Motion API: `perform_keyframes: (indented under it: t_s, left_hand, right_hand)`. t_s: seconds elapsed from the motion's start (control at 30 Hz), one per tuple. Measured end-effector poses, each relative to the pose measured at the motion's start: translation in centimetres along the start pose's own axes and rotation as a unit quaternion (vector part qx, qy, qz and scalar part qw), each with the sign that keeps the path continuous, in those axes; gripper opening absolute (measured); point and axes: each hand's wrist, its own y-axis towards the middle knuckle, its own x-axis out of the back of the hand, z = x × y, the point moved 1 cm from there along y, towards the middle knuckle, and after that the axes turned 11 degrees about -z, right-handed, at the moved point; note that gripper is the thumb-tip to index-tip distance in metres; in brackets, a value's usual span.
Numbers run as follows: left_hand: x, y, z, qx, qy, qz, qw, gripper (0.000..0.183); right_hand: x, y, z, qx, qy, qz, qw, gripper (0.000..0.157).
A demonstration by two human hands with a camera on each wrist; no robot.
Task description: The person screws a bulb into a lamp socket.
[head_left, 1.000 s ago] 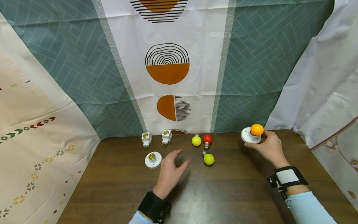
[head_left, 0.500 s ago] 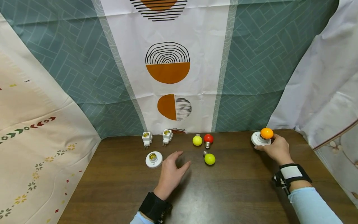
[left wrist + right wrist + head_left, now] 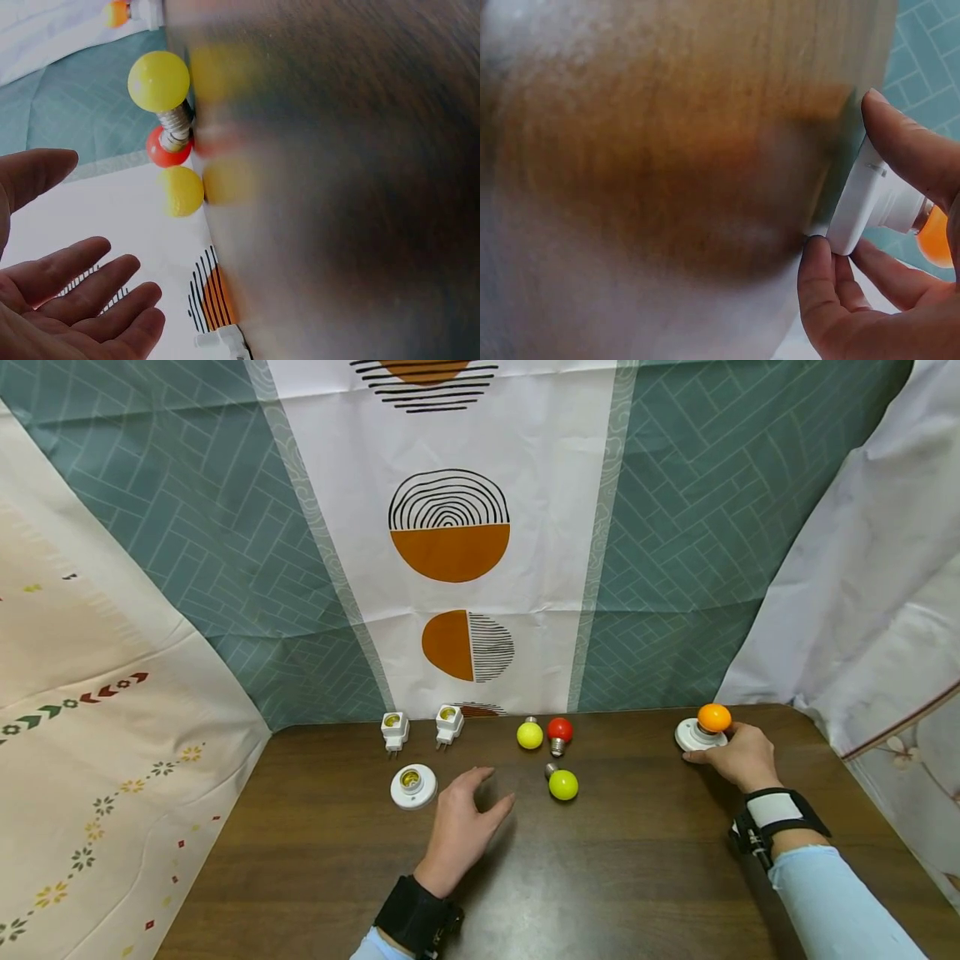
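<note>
At the right back of the table, my right hand grips the rim of a round white lamp holder between thumb and fingers. An orange bulb stands in its socket. The right wrist view shows the thumb and fingers on opposite edges of the white base. My left hand hovers near the middle with nothing in it, thumb and fingers spread apart. Just left of it lies a second round lamp holder with its socket bare. A yellow-green bulb lies to its right.
Two white plug-in sockets stand along the back of the brown table. Another yellow-green bulb and a red bulb lie at the back centre. A patterned cloth hangs behind the table's far edge.
My right hand has moved the lamp holder with the orange bulb a little to the right, then stayed about still. My left hand has hardly moved.
</note>
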Motion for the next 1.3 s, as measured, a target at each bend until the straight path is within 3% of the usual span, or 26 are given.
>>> perform_keyframes:
  t_s: [0.57,1.0,1.3]
  left_hand:
    - [0.1,-0.1,-0.7,-0.008,0.009,0.027,0.9996,0.05]
    - [0.2,-0.3,-0.8,-0.014,0.01,0.022,0.9996,0.049]
    - [0.7,-0.3,-0.6,-0.01,0.012,0.022,0.9996,0.051]
  right_hand:
    - [0.1,-0.1,-0.4,0.002,-0.012,-0.001,1.0,0.083]
    - [-0.3,-0.1,-1.0,0.02,-0.009,-0.005,1.0,0.082]
    - [1.3,-0.9,-0.2,0.015,0.006,0.011,1.0,0.094]
